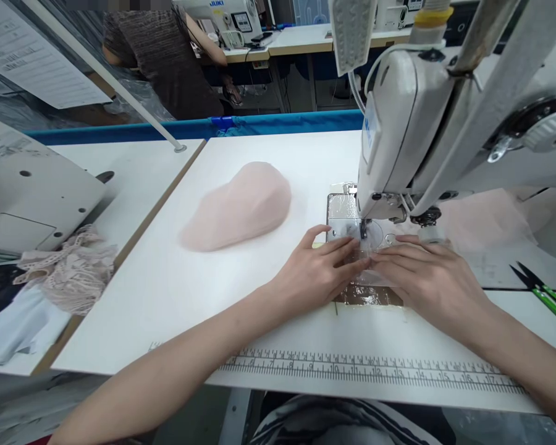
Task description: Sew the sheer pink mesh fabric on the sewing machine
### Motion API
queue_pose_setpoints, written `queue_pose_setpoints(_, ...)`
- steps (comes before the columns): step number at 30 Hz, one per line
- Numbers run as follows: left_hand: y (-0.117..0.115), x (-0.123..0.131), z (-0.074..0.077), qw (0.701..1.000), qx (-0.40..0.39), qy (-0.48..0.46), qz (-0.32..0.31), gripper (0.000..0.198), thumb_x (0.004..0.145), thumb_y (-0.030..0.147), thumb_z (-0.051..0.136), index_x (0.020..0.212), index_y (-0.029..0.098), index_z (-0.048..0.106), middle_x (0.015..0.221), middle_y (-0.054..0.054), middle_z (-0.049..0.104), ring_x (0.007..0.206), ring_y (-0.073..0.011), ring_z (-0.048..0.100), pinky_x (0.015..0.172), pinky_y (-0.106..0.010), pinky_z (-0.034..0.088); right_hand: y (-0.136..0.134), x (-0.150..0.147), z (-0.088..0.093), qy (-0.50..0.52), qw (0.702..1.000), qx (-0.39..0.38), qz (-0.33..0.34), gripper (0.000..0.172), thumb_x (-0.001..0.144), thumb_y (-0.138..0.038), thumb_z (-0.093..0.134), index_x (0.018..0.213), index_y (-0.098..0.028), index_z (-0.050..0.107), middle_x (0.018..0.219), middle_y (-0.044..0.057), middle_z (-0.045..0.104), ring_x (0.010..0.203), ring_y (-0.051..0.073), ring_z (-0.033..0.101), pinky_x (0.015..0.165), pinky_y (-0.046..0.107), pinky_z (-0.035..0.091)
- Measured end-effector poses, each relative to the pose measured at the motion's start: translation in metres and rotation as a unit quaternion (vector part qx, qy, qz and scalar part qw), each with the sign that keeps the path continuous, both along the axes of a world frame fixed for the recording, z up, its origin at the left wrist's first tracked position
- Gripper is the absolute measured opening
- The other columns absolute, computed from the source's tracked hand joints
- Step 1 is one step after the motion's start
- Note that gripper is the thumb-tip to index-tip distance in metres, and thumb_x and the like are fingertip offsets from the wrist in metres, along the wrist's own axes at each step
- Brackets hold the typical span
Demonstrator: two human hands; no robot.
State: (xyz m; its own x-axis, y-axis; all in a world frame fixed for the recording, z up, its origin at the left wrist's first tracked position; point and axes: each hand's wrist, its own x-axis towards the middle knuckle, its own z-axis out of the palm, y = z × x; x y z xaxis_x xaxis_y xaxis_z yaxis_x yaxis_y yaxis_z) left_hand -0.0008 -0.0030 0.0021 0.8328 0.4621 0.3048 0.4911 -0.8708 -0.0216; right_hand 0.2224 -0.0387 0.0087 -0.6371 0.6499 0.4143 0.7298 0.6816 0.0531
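My left hand [322, 266] is at the sewing machine's needle plate [340, 213], its fingertips drawn in near the presser foot [364, 228] and its outermost finger apart. From the other side, my right hand [426, 272] brings its fingers, bent and close together, up to the left fingertips. Whatever thin piece lies between the fingertips is too hidden to make out. The white sewing machine head [398, 117] stands right above both hands. Left of them, a pale pink, rounded, sheer fabric piece [245, 207] lies flat on the white table [213, 303].
More pale pink fabric [486, 216] lies behind my right hand. Green-handled thread snips [547, 293] rest at the right. A printed ruler [352, 368] runs along the front edge. Bundled pink cords [81, 269] lie at left. Another person [162, 55] sits beyond the blue cloth edge [287, 122].
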Motion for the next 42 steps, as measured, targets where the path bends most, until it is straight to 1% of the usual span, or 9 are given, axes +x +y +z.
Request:
queue_pose_setpoints(6, 0.016, 0.003, -0.001, 1.0, 0.003, 0.0, 0.012, 0.032, 0.099, 0.026, 0.037, 0.123, 0.025, 0.059, 0.128, -0.008, 0.06, 0.119, -0.0194, 0.056, 0.108, -0.048, 0.024, 0.014, -0.001, -0.004, 0.009, 0.999, 0.038, -0.001, 0.018, 0.083, -0.003, 0.056, 0.089, -0.013, 0.07, 0.096, 0.004, 0.074, 0.088, 0.018, 0.069, 0.072, 0.03, 0.049)
queue_pose_setpoints(9, 0.013, 0.005, -0.002, 0.999, 0.019, -0.001, 0.028, 0.032, 0.099, 0.028, 0.038, 0.123, 0.024, 0.058, 0.129, -0.008, 0.059, 0.12, -0.0207, 0.055, 0.108, -0.05, 0.024, 0.016, -0.001, -0.006, 0.011, 0.999, 0.051, -0.013, 0.017, 0.084, -0.006, 0.056, 0.09, -0.013, 0.071, 0.095, 0.004, 0.074, 0.085, 0.018, 0.069, 0.066, 0.03, 0.048)
queue_pose_setpoints(10, 0.01, 0.006, -0.002, 0.999, 0.024, -0.004, 0.031, 0.032, 0.099, 0.029, 0.039, 0.123, 0.023, 0.059, 0.129, -0.008, 0.059, 0.121, -0.021, 0.054, 0.108, -0.049, 0.025, 0.015, -0.001, -0.007, 0.011, 0.998, 0.054, -0.015, 0.018, 0.085, -0.008, 0.056, 0.092, -0.013, 0.071, 0.096, 0.004, 0.074, 0.086, 0.018, 0.069, 0.067, 0.03, 0.048)
queue_pose_setpoints(14, -0.007, 0.006, -0.003, 0.999, 0.036, -0.028, 0.02, 0.032, 0.098, 0.03, 0.04, 0.12, 0.016, 0.06, 0.124, -0.007, 0.063, 0.118, -0.0191, 0.056, 0.109, -0.044, 0.026, 0.008, 0.0, -0.009, -0.005, 0.998, 0.057, -0.011, 0.021, 0.086, -0.013, 0.056, 0.102, -0.012, 0.07, 0.103, 0.005, 0.073, 0.095, 0.02, 0.067, 0.081, 0.034, 0.048)
queue_pose_setpoints(17, -0.012, 0.005, -0.005, 0.999, 0.026, -0.034, 0.019, 0.033, 0.098, 0.03, 0.042, 0.121, 0.015, 0.059, 0.121, -0.007, 0.065, 0.115, -0.0185, 0.058, 0.109, -0.043, 0.027, 0.004, 0.0, -0.01, -0.024, 0.998, 0.062, -0.011, 0.022, 0.087, -0.014, 0.056, 0.104, -0.012, 0.07, 0.105, 0.005, 0.072, 0.1, 0.02, 0.065, 0.085, 0.036, 0.047)
queue_pose_setpoints(23, -0.007, 0.004, -0.004, 0.999, 0.009, -0.038, 0.016, 0.031, 0.098, 0.028, 0.043, 0.121, 0.017, 0.059, 0.121, -0.006, 0.064, 0.115, -0.0178, 0.059, 0.11, -0.044, 0.026, 0.003, -0.002, -0.008, -0.031, 0.997, 0.072, -0.017, 0.02, 0.088, -0.017, 0.057, 0.102, -0.012, 0.071, 0.102, 0.005, 0.073, 0.098, 0.02, 0.066, 0.084, 0.035, 0.047)
queue_pose_setpoints(28, -0.004, 0.003, -0.004, 0.999, 0.006, -0.036, 0.017, 0.032, 0.097, 0.027, 0.041, 0.12, 0.016, 0.06, 0.122, -0.007, 0.064, 0.115, -0.0187, 0.059, 0.11, -0.045, 0.025, 0.004, -0.001, -0.009, -0.036, 0.997, 0.067, -0.027, 0.023, 0.091, -0.021, 0.053, 0.105, -0.012, 0.07, 0.104, 0.005, 0.072, 0.097, 0.019, 0.066, 0.081, 0.034, 0.047)
queue_pose_setpoints(35, 0.002, 0.004, -0.005, 0.999, -0.002, -0.035, 0.016, 0.033, 0.098, 0.029, 0.039, 0.121, 0.014, 0.059, 0.124, -0.009, 0.062, 0.117, -0.0198, 0.058, 0.11, -0.047, 0.024, 0.008, 0.0, -0.009, -0.047, 0.996, 0.071, -0.036, 0.026, 0.092, -0.021, 0.05, 0.106, -0.012, 0.07, 0.108, 0.007, 0.071, 0.088, 0.019, 0.068, 0.077, 0.033, 0.047)
queue_pose_setpoints(42, 0.008, 0.005, -0.004, 0.999, -0.003, -0.03, 0.02, 0.035, 0.099, 0.029, 0.038, 0.12, 0.011, 0.059, 0.124, -0.012, 0.062, 0.117, -0.0208, 0.058, 0.11, -0.049, 0.024, 0.013, -0.001, -0.01, -0.057, 0.995, 0.07, -0.044, 0.024, 0.089, -0.018, 0.054, 0.106, -0.012, 0.069, 0.109, 0.005, 0.07, 0.092, 0.02, 0.067, 0.078, 0.034, 0.047)
